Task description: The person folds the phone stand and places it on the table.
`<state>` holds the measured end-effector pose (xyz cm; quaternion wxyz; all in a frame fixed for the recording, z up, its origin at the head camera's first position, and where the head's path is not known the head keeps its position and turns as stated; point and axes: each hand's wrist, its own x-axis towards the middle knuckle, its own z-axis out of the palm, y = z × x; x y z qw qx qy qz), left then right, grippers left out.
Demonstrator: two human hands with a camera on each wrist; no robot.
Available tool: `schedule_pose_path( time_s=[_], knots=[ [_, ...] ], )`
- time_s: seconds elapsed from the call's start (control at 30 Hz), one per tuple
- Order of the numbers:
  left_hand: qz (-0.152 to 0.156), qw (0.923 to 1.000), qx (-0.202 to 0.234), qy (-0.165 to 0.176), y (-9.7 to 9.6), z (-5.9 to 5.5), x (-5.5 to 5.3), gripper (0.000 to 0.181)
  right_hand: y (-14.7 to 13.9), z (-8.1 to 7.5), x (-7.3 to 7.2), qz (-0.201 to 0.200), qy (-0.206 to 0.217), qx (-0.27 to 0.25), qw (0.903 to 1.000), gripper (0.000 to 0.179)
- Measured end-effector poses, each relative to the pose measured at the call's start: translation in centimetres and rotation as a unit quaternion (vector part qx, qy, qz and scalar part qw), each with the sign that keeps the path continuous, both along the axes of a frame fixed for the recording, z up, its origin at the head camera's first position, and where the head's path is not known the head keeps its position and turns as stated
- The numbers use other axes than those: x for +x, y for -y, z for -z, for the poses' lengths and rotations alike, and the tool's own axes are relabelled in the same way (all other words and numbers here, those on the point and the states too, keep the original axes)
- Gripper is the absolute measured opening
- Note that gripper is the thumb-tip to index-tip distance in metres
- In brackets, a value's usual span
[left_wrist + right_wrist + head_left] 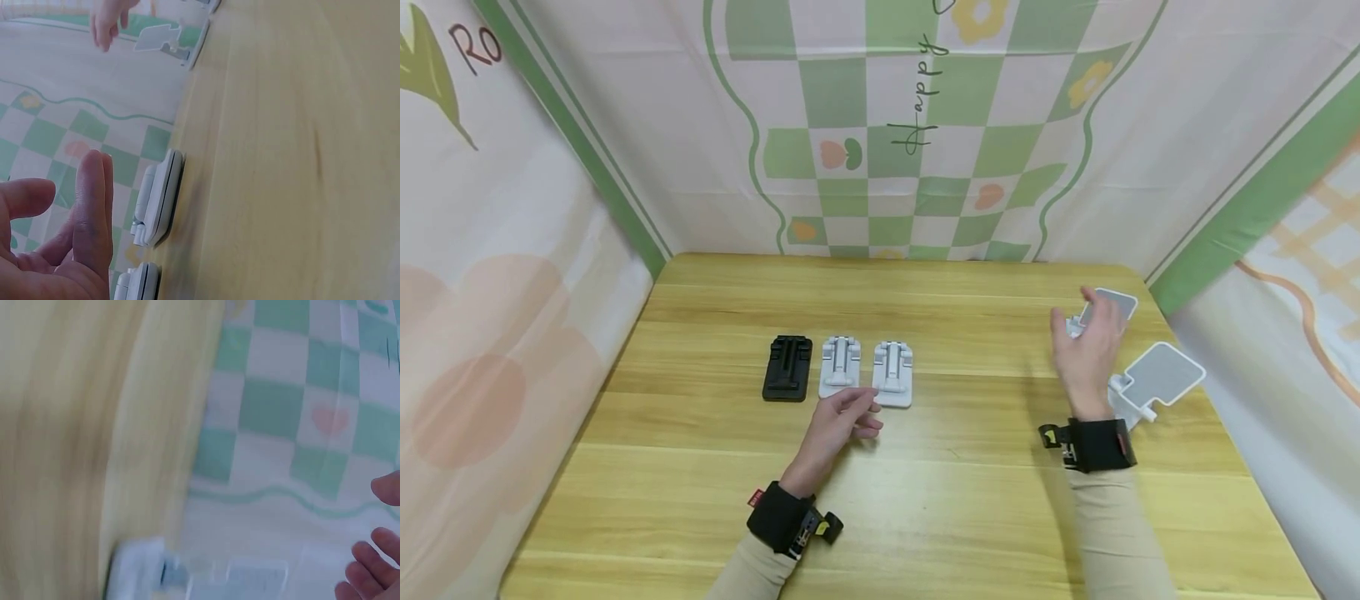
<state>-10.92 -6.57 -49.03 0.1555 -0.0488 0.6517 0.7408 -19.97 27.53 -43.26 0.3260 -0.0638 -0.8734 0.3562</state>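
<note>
Three folded phone stands lie in a row: a black stand (pixel 787 368), a white stand (pixel 839 367) and another white stand (pixel 892 373). My left hand (pixel 844 421) hovers by the near ends of the two white ones, fingers loosely extended. Nothing is between thumb and fingers in the left wrist view, where the hand (pixel 87 231) is apart from a folded stand (pixel 159 200). On the right, my right hand (pixel 1088 350) is raised with spread fingers, partly covering an unfolded white stand (pixel 1118 302). Another unfolded stand (pixel 1161 375), with a grey pad, stands beside that wrist.
The wooden table (pixel 962 492) carries all the stands, and the unfolded ones are close to its right edge. A patterned cloth (pixel 895 192) hangs behind the table and along both sides. In the right wrist view, one stand (pixel 134 569) is blurred at the bottom.
</note>
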Motion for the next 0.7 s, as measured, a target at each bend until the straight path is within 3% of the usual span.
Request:
schedule_pose_path(
  time_s=[0.1, 0.23, 0.47, 0.7],
  knots=[
    [0.002, 1.0, 0.001, -0.002, 0.0, 0.0, 0.0, 0.045, -1.7, -0.6, 0.4, 0.049, -0.027, 0.014, 0.9983, 0.05],
    [0.002, 1.0, 0.003, -0.004, 0.0, -0.1, 0.1, 0.045, -3.9, -0.8, 0.9, 0.099, -0.031, 0.027, 0.9942, 0.049],
    [0.002, 1.0, 0.002, -0.003, 0.0, -0.1, 0.1, 0.046, -6.6, -0.2, 1.6, 0.189, 0.056, 0.012, 0.9804, 0.056],
    [0.003, 1.0, -0.004, -0.002, 0.0, -0.1, 0.0, 0.045, -7.9, 0.1, 2.2, 0.232, 0.124, -0.062, 0.9628, 0.064]
  ],
)
